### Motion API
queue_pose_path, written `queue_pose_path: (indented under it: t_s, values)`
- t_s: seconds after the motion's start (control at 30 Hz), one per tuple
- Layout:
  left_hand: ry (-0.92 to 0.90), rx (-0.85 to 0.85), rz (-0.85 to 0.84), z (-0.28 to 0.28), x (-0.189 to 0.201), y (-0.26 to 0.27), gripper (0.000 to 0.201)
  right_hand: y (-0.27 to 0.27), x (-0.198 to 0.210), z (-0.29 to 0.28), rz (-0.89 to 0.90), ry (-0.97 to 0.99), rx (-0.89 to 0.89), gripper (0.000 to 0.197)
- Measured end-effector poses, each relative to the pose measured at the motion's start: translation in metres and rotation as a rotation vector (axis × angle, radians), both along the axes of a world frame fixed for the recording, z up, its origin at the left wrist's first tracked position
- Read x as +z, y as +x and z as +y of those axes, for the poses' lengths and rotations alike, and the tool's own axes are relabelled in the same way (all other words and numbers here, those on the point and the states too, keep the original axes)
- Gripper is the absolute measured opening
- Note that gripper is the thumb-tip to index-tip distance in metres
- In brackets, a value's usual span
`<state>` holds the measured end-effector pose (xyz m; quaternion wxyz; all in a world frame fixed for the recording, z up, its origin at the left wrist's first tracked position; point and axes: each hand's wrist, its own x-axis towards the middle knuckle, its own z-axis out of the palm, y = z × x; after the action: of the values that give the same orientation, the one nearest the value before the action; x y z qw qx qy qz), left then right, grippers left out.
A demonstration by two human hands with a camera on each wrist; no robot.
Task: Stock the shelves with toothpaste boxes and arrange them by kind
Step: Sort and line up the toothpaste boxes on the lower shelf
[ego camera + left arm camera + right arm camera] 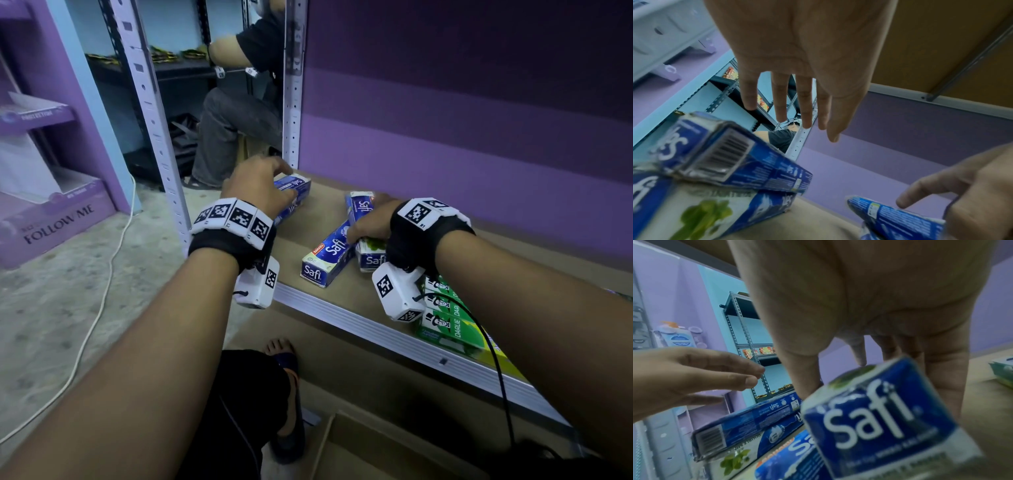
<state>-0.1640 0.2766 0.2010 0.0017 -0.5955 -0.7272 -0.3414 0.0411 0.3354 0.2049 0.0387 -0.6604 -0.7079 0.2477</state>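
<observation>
Blue Safi toothpaste boxes lie on the brown shelf board. My left hand hovers with straight fingers over two stacked Safi boxes at the shelf's back left corner, holding nothing. My right hand grips another Safi box by its long sides, thumb on one side and fingers on the other. A further Safi box lies diagonally at the front edge, partly under the held one. Green Darlie boxes lie side by side under my right wrist.
A perforated grey post stands at the shelf's left back corner, with a purple wall behind. A seated person is beyond the rack. A purple display stand, a white cable and a cardboard box are on the floor.
</observation>
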Motion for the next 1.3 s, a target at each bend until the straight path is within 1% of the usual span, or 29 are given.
queue_pose_path:
  t_s: [0.03,0.13,0.17,0.23,0.3,0.33,0.4,0.47,0.57,0.63,0.73,0.87,1.03,1.17,1.3]
  values:
    - [-0.004,-0.028,-0.011,-0.001,0.001,0.004,0.035,0.001,0.001,-0.001,-0.012,0.007,-0.003,0.087]
    - [-0.064,-0.106,-0.040,-0.003,-0.002,0.017,0.030,0.007,0.008,-0.003,-0.037,0.034,0.023,0.060]
    - [-0.121,-0.134,-0.032,-0.004,-0.005,0.022,0.028,0.010,0.010,-0.003,-0.041,0.033,0.037,0.053]
    - [-0.250,-0.197,-0.011,-0.004,-0.012,0.032,0.026,0.018,0.012,-0.001,-0.017,0.014,0.047,0.047]
    - [-0.326,-0.227,-0.009,-0.003,-0.019,0.041,0.027,0.028,0.014,0.002,0.080,-0.006,0.037,0.049]
    - [-0.357,-0.224,0.000,-0.002,-0.022,0.046,0.031,0.033,0.014,0.004,0.133,-0.010,0.036,0.049]
    - [-0.430,-0.225,0.041,0.003,-0.025,0.055,0.046,0.042,0.014,0.004,0.234,-0.004,0.032,0.052]
    - [-0.484,-0.231,0.080,0.007,-0.028,0.062,0.061,0.051,0.017,0.004,0.332,0.004,0.032,0.059]
    - [-0.517,-0.218,0.117,0.013,-0.030,0.068,0.071,0.065,0.024,0.004,0.412,0.042,0.029,0.065]
    - [-0.542,-0.201,0.139,0.017,-0.027,0.072,0.067,0.073,0.030,0.005,0.407,0.067,0.032,0.067]
    - [-0.571,-0.183,0.191,0.024,-0.021,0.079,0.057,0.083,0.033,0.010,0.398,0.104,0.025,0.067]
    - [-0.589,-0.216,0.283,0.033,-0.017,0.083,0.050,0.098,0.031,0.016,0.434,0.136,-0.032,0.066]
    - [-0.559,-0.305,0.256,0.040,-0.015,0.080,0.043,0.114,0.027,0.018,0.547,0.158,-0.092,0.068]
    - [-0.681,-0.403,0.294,0.054,-0.003,0.084,0.047,0.125,0.028,0.023,0.555,0.158,-0.088,0.069]
    - [-0.740,-0.499,0.294,0.064,0.006,0.090,0.048,0.133,0.029,0.026,0.527,0.160,-0.077,0.068]
